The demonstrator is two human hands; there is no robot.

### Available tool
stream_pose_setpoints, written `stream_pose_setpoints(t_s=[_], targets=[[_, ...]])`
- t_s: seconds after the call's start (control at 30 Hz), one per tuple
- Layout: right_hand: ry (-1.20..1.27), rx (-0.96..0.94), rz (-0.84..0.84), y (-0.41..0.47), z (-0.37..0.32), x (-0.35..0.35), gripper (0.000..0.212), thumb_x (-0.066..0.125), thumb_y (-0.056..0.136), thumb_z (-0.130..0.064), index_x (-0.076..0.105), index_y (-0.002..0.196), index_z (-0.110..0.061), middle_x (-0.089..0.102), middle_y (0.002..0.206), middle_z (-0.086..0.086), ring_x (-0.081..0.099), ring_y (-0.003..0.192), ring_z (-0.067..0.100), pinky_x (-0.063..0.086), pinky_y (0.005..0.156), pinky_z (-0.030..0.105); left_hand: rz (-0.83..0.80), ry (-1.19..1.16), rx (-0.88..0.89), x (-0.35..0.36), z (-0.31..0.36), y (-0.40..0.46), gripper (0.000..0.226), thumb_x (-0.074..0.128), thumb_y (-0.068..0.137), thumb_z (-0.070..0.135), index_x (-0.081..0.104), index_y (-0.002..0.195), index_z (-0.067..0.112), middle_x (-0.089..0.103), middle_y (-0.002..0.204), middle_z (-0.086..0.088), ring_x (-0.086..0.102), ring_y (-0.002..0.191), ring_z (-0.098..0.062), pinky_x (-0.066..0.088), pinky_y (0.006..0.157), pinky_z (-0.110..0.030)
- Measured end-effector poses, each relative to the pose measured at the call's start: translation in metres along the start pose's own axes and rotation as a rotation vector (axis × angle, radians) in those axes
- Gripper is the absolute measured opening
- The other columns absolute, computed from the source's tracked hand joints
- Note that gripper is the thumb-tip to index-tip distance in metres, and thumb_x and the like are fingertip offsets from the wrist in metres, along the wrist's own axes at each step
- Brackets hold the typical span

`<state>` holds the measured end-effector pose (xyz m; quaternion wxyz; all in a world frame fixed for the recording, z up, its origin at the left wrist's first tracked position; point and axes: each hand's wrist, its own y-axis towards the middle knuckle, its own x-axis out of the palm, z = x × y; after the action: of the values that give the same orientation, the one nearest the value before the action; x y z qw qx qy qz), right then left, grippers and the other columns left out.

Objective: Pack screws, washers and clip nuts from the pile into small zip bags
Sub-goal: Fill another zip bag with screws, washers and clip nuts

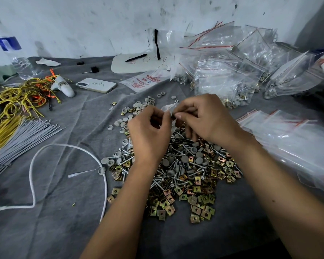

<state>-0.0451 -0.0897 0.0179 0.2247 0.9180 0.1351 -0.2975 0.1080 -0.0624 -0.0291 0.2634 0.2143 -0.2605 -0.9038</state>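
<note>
A pile (191, 176) of screws, grey round washers and brass clip nuts lies on the grey cloth in the middle. Both hands hover above its far end. My left hand (148, 131) and my right hand (204, 118) meet fingertip to fingertip and pinch a small clear zip bag (169, 107) between them. A small dark piece sits between the thumbs; what it is cannot be told. The bag's lower part is hidden behind my fingers.
Filled zip bags (232, 71) are heaped at the back right. A stack of flat empty bags (288, 131) lies on the right. A phone (96, 85), yellow ties (21, 98), grey ties (21, 139), a white cord (67, 146) and a water bottle (13, 51) occupy the left.
</note>
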Motion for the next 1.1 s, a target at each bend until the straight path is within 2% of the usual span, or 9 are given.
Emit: stream_pose_setpoints(t_s=[0.27, 0.37, 0.47, 0.57, 0.67, 0.77, 0.87, 0.97, 1.1], targets=[[-0.108, -0.104, 0.147, 0.014, -0.014, -0.001, 0.011, 0.078, 0.089, -0.012, 0.077, 0.098, -0.019, 0.072, 0.085, -0.010, 0.069, 0.076, 0.001, 0.059, 0.073, 0.020, 0.011, -0.004, -0.089, -0.016, 0.004, 0.012, 0.022, 0.074, 0.091, 0.016, 0.066, 0.070, 0.014, 0.061, 0.059, 0.008, 0.054, 0.053, -0.006, 0.042, 0.052, -0.021], [-0.134, -0.202, 0.129, 0.019, -0.016, -0.013, 0.038, 0.074, 0.088, -0.004, 0.066, 0.121, -0.021, 0.063, 0.109, -0.007, 0.061, 0.094, 0.002, 0.052, 0.073, 0.017, -0.228, 0.101, -0.104, -0.036, 0.015, 0.035, 0.023, 0.075, 0.093, 0.021, 0.067, 0.073, 0.014, 0.067, 0.065, -0.005, 0.056, 0.055, -0.018, 0.045, 0.054, -0.030], [-0.106, -0.221, -0.115, 0.027, -0.024, -0.024, 0.060, 0.080, 0.084, -0.009, 0.057, 0.136, -0.030, 0.059, 0.130, -0.013, 0.056, 0.119, 0.000, 0.050, 0.092, 0.019, -0.472, 0.191, -0.033, -0.061, 0.039, 0.064, 0.019, 0.075, 0.093, 0.022, 0.069, 0.077, 0.014, 0.070, 0.072, -0.010, 0.057, 0.059, -0.015, 0.048, 0.058, -0.031], [0.081, -0.247, -0.100, 0.036, -0.039, -0.028, 0.037, 0.083, 0.083, -0.012, 0.071, 0.117, -0.022, 0.074, 0.110, -0.011, 0.069, 0.106, 0.001, 0.055, 0.095, 0.021, -0.526, 0.183, 0.092, -0.084, 0.057, 0.091, 0.019, 0.076, 0.093, 0.023, 0.070, 0.078, 0.014, 0.069, 0.065, 0.000, 0.058, 0.057, -0.009, 0.046, 0.055, -0.028], [0.210, -0.261, 0.017, 0.045, -0.047, -0.027, 0.024, 0.082, 0.084, -0.007, 0.074, 0.104, -0.016, 0.078, 0.094, -0.002, 0.076, 0.087, 0.013, 0.062, 0.082, 0.033, -0.413, 0.015, 0.085, -0.095, 0.054, 0.102, 0.023, 0.069, 0.096, 0.030, 0.070, 0.079, 0.016, 0.068, 0.063, 0.008, 0.058, 0.059, -0.005, 0.045, 0.054, -0.024], [0.281, -0.223, 0.035, 0.048, -0.047, -0.020, 0.014, 0.076, 0.088, -0.001, 0.071, 0.099, -0.007, 0.078, 0.083, 0.005, 0.077, 0.074, 0.017, 0.060, 0.065, 0.030, -0.304, -0.378, -0.273, -0.088, 0.036, 0.083, 0.035, 0.055, 0.097, 0.050, 0.068, 0.099, 0.018, 0.074, 0.091, 0.003, 0.068, 0.081, -0.011, 0.054, 0.071, -0.030], [0.396, -0.152, 0.061, 0.047, -0.043, -0.010, 0.006, 0.072, 0.091, 0.001, 0.068, 0.096, 0.000, 0.077, 0.077, 0.010, 0.074, 0.065, 0.025, 0.058, 0.059, 0.031, -0.519, -0.584, -0.499, -0.070, 0.006, 0.045, 0.063, 0.047, 0.095, 0.059, 0.055, 0.136, 0.011, 0.072, 0.124, -0.011, 0.069, 0.116, -0.027, 0.055, 0.099, -0.052], [0.478, -0.068, 0.098, 0.047, -0.039, -0.005, 0.005, 0.069, 0.094, -0.002, 0.068, 0.099, -0.001, 0.077, 0.081, 0.013, 0.073, 0.066, 0.031, 0.061, 0.059, 0.040, -0.641, -0.622, -0.516, -0.057, -0.012, 0.017, 0.047, 0.063, 0.098, 0.031, 0.054, 0.137, 0.005, 0.073, 0.125, -0.014, 0.070, 0.117, -0.028, 0.055, 0.104, -0.040], [0.547, 0.045, 0.170, 0.048, -0.028, -0.006, 0.008, 0.064, 0.098, -0.005, 0.069, 0.103, -0.009, 0.079, 0.087, 0.011, 0.074, 0.070, 0.026, 0.063, 0.066, 0.049, -0.605, -0.480, -0.439, -0.056, -0.025, 0.019, 0.020, 0.061, 0.098, -0.004, 0.060, 0.114, -0.016, 0.070, 0.109, -0.033, 0.070, 0.094, -0.037, 0.061, 0.074, -0.027]])
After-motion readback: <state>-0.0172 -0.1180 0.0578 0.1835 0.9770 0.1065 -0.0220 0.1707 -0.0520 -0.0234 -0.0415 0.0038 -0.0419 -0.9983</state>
